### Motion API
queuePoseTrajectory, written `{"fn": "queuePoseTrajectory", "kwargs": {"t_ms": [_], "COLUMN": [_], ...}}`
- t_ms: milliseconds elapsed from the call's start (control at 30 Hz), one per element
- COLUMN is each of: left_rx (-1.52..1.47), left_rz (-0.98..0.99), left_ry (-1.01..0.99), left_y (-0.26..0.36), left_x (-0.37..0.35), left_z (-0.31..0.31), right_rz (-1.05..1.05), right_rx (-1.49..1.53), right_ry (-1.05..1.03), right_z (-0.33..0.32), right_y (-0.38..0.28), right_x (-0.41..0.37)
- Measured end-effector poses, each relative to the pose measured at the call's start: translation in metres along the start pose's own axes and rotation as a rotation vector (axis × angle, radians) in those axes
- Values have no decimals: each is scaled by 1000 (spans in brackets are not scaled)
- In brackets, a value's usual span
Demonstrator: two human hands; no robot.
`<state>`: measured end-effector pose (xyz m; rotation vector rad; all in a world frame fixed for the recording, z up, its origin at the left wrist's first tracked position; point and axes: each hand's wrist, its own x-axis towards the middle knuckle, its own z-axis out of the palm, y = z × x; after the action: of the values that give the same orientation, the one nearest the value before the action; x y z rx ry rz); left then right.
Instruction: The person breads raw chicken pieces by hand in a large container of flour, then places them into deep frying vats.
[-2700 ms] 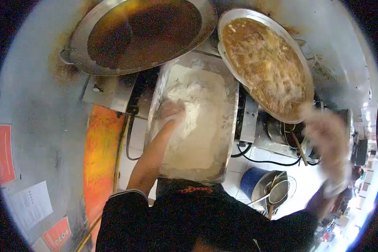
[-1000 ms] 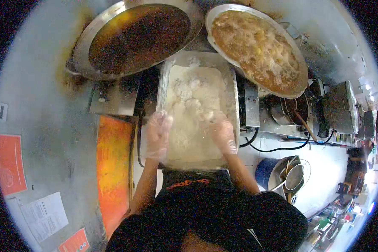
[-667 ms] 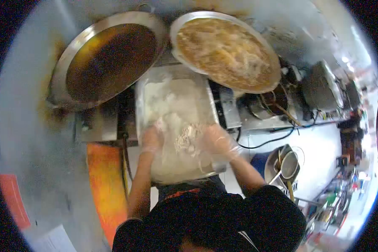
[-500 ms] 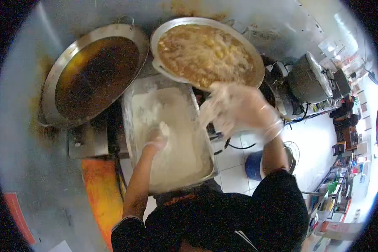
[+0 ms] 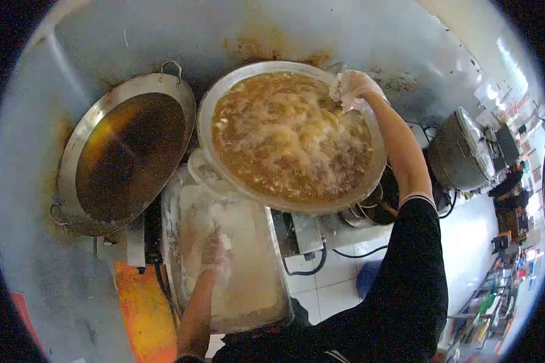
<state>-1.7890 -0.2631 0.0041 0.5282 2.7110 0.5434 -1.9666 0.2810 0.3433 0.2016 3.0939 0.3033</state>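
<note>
My left hand (image 5: 214, 254), in a clear glove, is down in the white flour (image 5: 248, 266) of a metal tray (image 5: 277, 242). Its fingers are smeared by motion and dusted white, so whether they hold anything does not show. My right hand (image 5: 356, 88), gloved and crusted with white coating, is closed over the far right rim of a large frying pan (image 5: 207, 115). A pale lumpy mass shows at its fingers; I cannot make out what it is. Below it, bubbling oil (image 5: 284, 139) foams around yellowish pieces, with steam rising.
A second wide pan (image 5: 69, 169) of dark, still oil stands at the left. A tall lidded pot (image 5: 460, 151) is at the right. Black hoses (image 5: 309, 272) hang below the burners, above a tiled floor (image 5: 333, 296). An orange panel (image 5: 140, 308) stands at lower left.
My right hand has moved from above the tray's right side, up and away to the frying pan's far rim. My left hand stays in the flour. The view has shifted towards the pan.
</note>
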Motion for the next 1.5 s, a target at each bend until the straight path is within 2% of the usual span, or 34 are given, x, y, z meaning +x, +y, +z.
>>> {"fn": "queuePoseTrajectory", "kwargs": {"t_ms": [33, 100, 167, 200, 267, 300, 333, 367, 400, 433, 467, 500, 533, 567, 600, 633, 667, 700, 733, 767, 833, 867, 933, 1033, 1067, 1100, 1133, 1200, 1233, 1300, 1333, 1400, 1467, 1500], "left_rx": [70, 136, 226, 220, 227, 220, 182, 147, 147, 151, 38, -55, -256, -260, -374, -487, -480, -431, -385, -378, -347, -349, -181, -347, -350, -373, -394, -153, 123, 402, 224, 37, 298, 311], "left_rz": [-5, -21, -127, -128, -41, -40, -77, -114, -116, 64, 187, 323, 402, 358, 487, 590, 569, 533, 500, 497, 544, 542, 669, 652, 638, 580, 525, -20, 35, 88, -55, -200, -191, -192], "left_ry": [28, 63, -170, -176, -50, -65, -111, -154, -170, 106, 263, 409, 427, 394, 139, -108, -109, -229, -347, -337, -157, -155, -180, -73, -46, -21, -3, -121, -4, 125, -127, -364, -422, -448], "left_y": [12, 19, 13, 10, 1, 2, 3, 4, 12, 30, 47, 63, 74, 79, 83, 71, 69, 65, 58, 50, 34, 26, 15, 12, 6, -4, -4, 20, -2, -24, -21, -11, 7, 1], "left_x": [-6, 1, 15, 14, 7, 3, -2, -7, -18, -38, -54, -70, -83, -99, -109, -133, -141, -147, -152, -154, -164, -167, -168, -161, -151, -136, -127, -102, -70, -23, -10, 0, -10, -13], "left_z": [-9, -14, -18, -18, -19, -20, -23, -27, -38, -57, -75, -93, -111, -134, -160, -169, -166, -157, -146, -131, -102, -97, -98, -94, -84, -69, -83, -130, -85, -49, -60, -79, -105, -89], "right_rz": [62, 20, -18, -47, -132, -154, -179, -166, -112, -56, -8, 39, -1, -36, -62, 0, 173, 191, 139, 55, -56, -85, -125, -211, -246, -274, -314, -382, -408, -429, -433, -425, -388, -349], "right_rx": [-23, -101, -183, -48, 346, 418, 489, 371, 610, 849, 946, 1042, 1293, 1381, 1462, 1374, 1802, 1781, 1607, 1399, 1084, 971, 820, 734, 699, 647, 591, 483, 451, 438, 464, 550, 648, 666], "right_ry": [-204, -252, -302, -15, 321, 354, 387, 407, 361, 305, 232, 144, 59, -42, -149, -25, -176, -181, -146, -95, -29, -13, 46, 173, 154, 79, -9, -87, -83, -36, -11, 56, 108, 41], "right_z": [0, 8, 24, 41, 30, -8, -48, -90, -116, -131, -139, -139, -123, -99, -75, 8, 59, 105, 137, 157, 172, 176, 176, 188, 193, 197, 203, 215, 221, 222, 215, 195, 169, 159], "right_y": [-3, -8, 5, 40, 55, 39, 19, -20, -56, -93, -129, -164, -199, -237, -274, -341, -372, -401, -424, -439, -458, -464, -469, -465, -461, -456, -453, -452, -453, -454, -450, -436, -418, -406], "right_x": [9, 24, 41, 52, 29, -13, -57, -108, -155, -200, -242, -278, -308, -330, -352, -369, -367, -360, -359, -356, -354, -352, -347, -319, -301, -283, -266, -247, -242, -244, -248, -261, -280, -290]}}
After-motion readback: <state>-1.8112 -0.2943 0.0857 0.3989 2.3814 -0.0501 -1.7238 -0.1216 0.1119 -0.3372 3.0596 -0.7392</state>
